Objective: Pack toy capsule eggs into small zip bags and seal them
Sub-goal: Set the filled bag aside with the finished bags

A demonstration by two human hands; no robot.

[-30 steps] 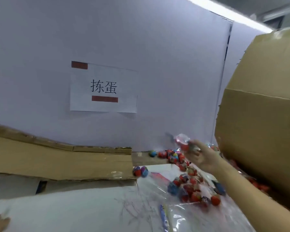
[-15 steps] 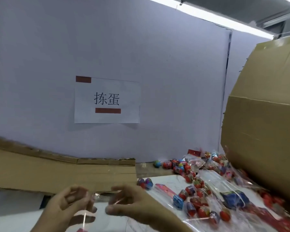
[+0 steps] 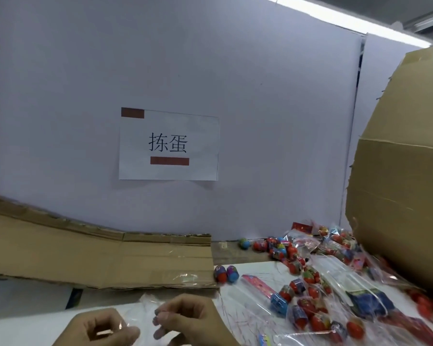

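Note:
At the bottom edge, my left hand [image 3: 103, 329] and my right hand [image 3: 185, 318] pinch a small clear zip bag [image 3: 140, 313] between them, one hand on each side of its top. I cannot tell what is inside the bag. Loose red and blue capsule eggs [image 3: 308, 273] and several filled clear bags [image 3: 318, 318] lie scattered over the white table [image 3: 255, 273] to the right. Two eggs [image 3: 226, 273] stand alone near the cardboard's corner.
A flat cardboard sheet [image 3: 85, 255] lies along the back left. A large cardboard box [image 3: 400, 196] stands at the right. A paper sign [image 3: 169, 146] hangs on the white partition wall. More eggs [image 3: 260, 245] rest against the wall.
My right hand came back from the egg pile on the right to meet my left hand low in front. Both hands now pinch the clear bag closer together.

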